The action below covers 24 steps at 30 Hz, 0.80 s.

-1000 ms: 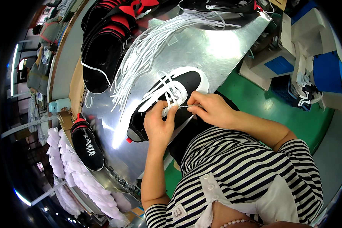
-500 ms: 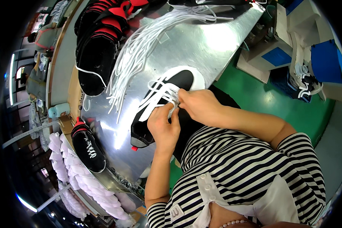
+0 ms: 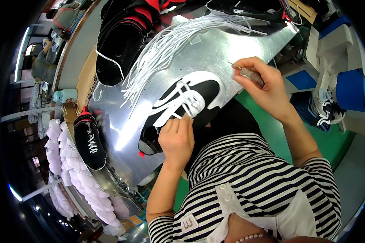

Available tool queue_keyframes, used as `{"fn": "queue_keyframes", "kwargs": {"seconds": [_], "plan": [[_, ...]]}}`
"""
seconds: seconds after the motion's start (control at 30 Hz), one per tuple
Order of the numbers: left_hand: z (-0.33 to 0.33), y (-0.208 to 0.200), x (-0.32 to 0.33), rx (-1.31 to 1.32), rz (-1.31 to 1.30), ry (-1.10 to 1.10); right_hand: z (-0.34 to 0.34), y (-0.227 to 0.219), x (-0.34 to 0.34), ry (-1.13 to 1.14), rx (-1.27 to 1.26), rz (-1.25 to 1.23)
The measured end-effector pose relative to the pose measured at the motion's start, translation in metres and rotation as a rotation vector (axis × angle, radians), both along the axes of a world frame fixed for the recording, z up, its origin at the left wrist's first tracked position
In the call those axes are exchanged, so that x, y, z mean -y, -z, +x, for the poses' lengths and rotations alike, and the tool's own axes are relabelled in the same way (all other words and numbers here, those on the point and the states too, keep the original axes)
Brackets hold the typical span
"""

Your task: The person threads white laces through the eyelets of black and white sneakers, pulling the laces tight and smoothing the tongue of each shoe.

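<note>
A black and white shoe upper point(image 3: 213, 94) lies on the metal table in front of me, its toe end pointing up and to the right. White lace point(image 3: 183, 86) runs in loops across its throat. My left hand point(image 3: 176, 138) is closed on the near edge of the upper beside the lacing; whether lace is also pinched there is hidden. Off to the right, clear of the upper, my right hand point(image 3: 267, 87) is raised and grips an awl-like tool point(image 3: 253, 76) with a wrapped handle and thin metal tip.
A bundle of loose white laces point(image 3: 160, 50) spreads across the metal table point(image 3: 227, 52). Stacked black and red uppers point(image 3: 117, 56) stand at far left. A laced black shoe upper point(image 3: 89, 141) rests at the left edge, and another dark upper point(image 3: 247, 9) lies at the back.
My right hand has left the lacing and moved up and right, the tool now showing in it. My left hand stays at the upper's edge. The view has shifted slightly.
</note>
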<state>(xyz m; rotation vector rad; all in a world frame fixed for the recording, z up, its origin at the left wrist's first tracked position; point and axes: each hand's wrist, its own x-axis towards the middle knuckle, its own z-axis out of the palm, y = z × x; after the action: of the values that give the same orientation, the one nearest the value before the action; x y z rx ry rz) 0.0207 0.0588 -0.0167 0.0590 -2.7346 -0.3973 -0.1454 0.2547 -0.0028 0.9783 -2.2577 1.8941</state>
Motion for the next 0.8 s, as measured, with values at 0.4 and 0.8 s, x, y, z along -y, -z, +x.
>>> {"fn": "queue_keyframes", "kwargs": {"seconds": [0.4,0.8], "plan": [[0.007,0.006,-0.002,-0.191,-0.154,0.058,0.027,0.005,0.071,-0.577,-0.489,0.761],[0.001,-0.002,0.003,-0.017,0.162,0.132,-0.013,-0.016,0.089,-0.444,0.053,0.318]]}}
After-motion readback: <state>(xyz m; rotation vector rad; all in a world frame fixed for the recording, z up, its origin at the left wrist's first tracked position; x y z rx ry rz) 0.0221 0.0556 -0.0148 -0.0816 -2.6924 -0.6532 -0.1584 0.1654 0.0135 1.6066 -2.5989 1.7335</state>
